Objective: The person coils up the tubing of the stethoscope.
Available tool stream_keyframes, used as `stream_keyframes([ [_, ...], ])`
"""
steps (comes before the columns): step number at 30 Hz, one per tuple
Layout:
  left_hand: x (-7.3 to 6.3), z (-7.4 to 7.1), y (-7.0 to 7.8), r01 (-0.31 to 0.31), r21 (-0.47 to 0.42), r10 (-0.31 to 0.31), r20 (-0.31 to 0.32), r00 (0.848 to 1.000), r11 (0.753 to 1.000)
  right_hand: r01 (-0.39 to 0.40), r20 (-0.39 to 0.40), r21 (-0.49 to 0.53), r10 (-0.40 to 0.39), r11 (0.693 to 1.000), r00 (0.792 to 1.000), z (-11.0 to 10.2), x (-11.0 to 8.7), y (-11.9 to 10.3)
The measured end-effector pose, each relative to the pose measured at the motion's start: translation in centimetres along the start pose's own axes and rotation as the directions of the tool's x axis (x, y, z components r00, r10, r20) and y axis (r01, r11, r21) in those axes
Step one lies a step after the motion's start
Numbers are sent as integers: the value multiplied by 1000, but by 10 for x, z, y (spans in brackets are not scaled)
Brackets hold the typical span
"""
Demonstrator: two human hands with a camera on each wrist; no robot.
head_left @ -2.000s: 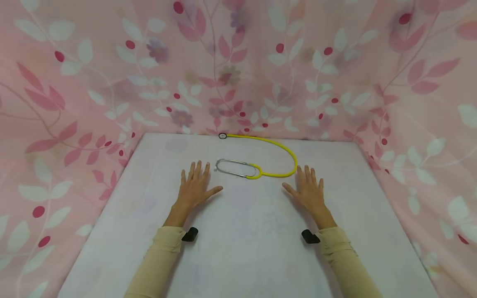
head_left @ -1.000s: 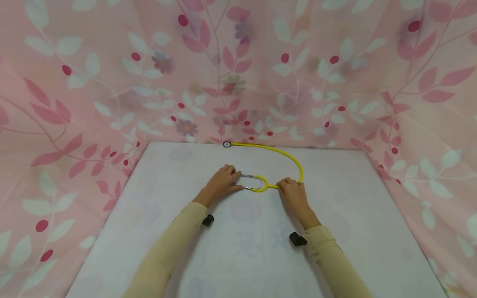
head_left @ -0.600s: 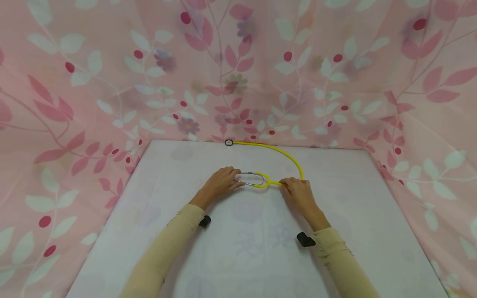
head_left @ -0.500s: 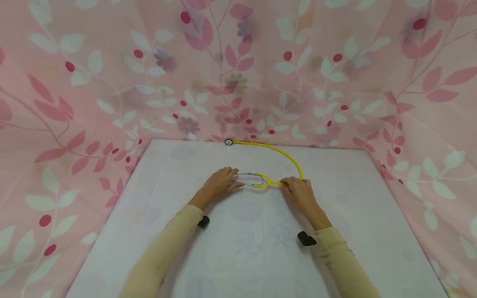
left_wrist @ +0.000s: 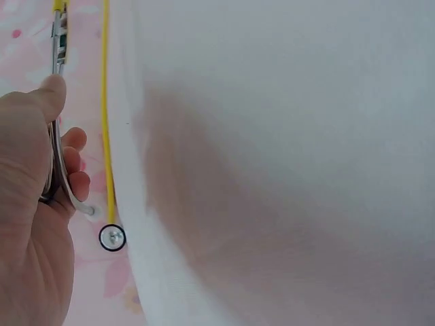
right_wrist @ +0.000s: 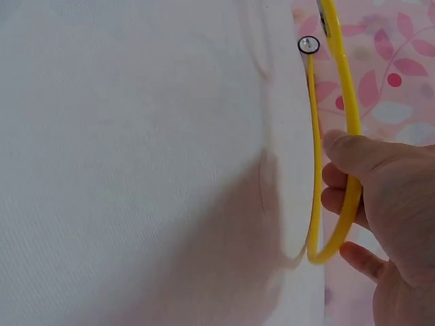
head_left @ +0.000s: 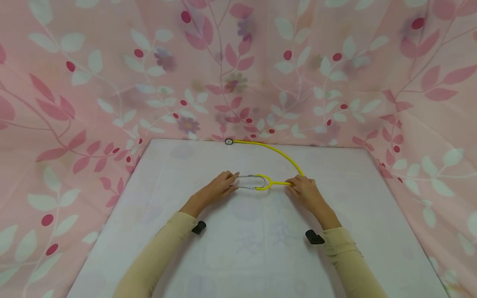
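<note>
A stethoscope with yellow tubing (head_left: 280, 152) and a metal headset (head_left: 246, 187) spans the space between my hands. My left hand (head_left: 216, 188) grips the metal ear tubes near their ear-tip end, fingers curled round them; one pale ear tip (left_wrist: 90, 210) pokes out past the fingers in the left wrist view. With thumb and fingers, my right hand (head_left: 306, 190) pinches the yellow tube just right of its Y-joint. From there the tube loops back to the round, black-rimmed chest piece (head_left: 229, 141), which lies at the table's far edge. In the wrist views the held parts are raised above the cloth.
A white cloth with faint prints covers the table (head_left: 246, 248). Pink floral fabric (head_left: 238, 74) hangs close behind the table and along both sides. A small black wrist camera (head_left: 314, 237) sits at the right cuff, another black wrist camera (head_left: 199, 227) at the left.
Both hands came from lying spread on the table to holding the stethoscope. Lately the left hand has shifted slightly left and nearer, the right hand slightly right, with the tube between them straightened.
</note>
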State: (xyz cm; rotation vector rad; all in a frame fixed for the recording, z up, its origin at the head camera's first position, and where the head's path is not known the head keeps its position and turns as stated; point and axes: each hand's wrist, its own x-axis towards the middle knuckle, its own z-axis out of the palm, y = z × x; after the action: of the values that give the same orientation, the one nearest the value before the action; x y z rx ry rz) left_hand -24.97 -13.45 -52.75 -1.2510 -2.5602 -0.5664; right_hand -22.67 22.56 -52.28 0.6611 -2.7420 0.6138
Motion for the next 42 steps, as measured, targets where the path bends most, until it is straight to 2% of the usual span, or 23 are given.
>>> stream_keyframes([
  [4, 2, -4, 4, 14, -69, -18, -54, 998, 998, 47, -46, 6, -47, 999, 998, -7, -3, 10],
  [7, 2, -7, 6, 54, -87, -57, -28, 998, 995, 53, -105, 34, -49, 998, 993, -12, -1, 13],
  [10, 0, -8, 9, 96, -102, -96, 10, 995, 990, 47, -164, 112, -28, 993, 986, -18, 6, 9],
  [14, -3, -8, 18, 91, -115, -87, 42, 995, 989, 74, -234, 241, -16, 968, 972, -23, 23, -5],
  [17, -3, -9, 28, 29, -138, -23, 44, 999, 990, 147, -250, 367, -55, 919, 967, -21, 37, -17],
  [20, 1, -12, 41, -41, -190, 47, 24, 999, 981, 168, -177, 513, -88, 841, 980, -18, 49, -30],
  [23, 7, -18, 53, -105, -212, 105, -10, 994, 972, 90, -37, 606, -85, 790, 996, -17, 55, -45],
  [26, 13, -24, 61, -146, -217, 142, -33, 989, 965, -28, 101, 663, -52, 748, 994, -17, 56, -61],
  [27, 15, -26, 63, -155, -219, 150, -38, 988, 963, -62, 133, 686, -42, 725, 990, -17, 56, -66],
  [29, 18, -29, 67, -163, -231, 157, -45, 987, 959, -119, 186, 736, -30, 667, 982, -14, 55, -72],
  [33, 22, -33, 71, -132, -234, 126, -39, 991, 963, -196, 237, 840, -16, 505, 971, 4, 53, -72],
  [35, 22, -36, 72, -101, -234, 96, -31, 995, 967, -224, 250, 858, 5, 463, 968, 12, 52, -69],
  [37, 23, -36, 72, -73, -237, 69, -26, 997, 969, -232, 252, 870, 12, 435, 968, 18, 51, -67],
  [39, 23, -36, 72, -58, -237, 52, -34, 998, 970, -216, 238, 883, -1, 417, 971, 12, 50, -74],
  [42, 23, -36, 71, -53, -233, 41, -58, 997, 971, -154, 198, 889, -58, 431, 978, 0, 48, -89],
])
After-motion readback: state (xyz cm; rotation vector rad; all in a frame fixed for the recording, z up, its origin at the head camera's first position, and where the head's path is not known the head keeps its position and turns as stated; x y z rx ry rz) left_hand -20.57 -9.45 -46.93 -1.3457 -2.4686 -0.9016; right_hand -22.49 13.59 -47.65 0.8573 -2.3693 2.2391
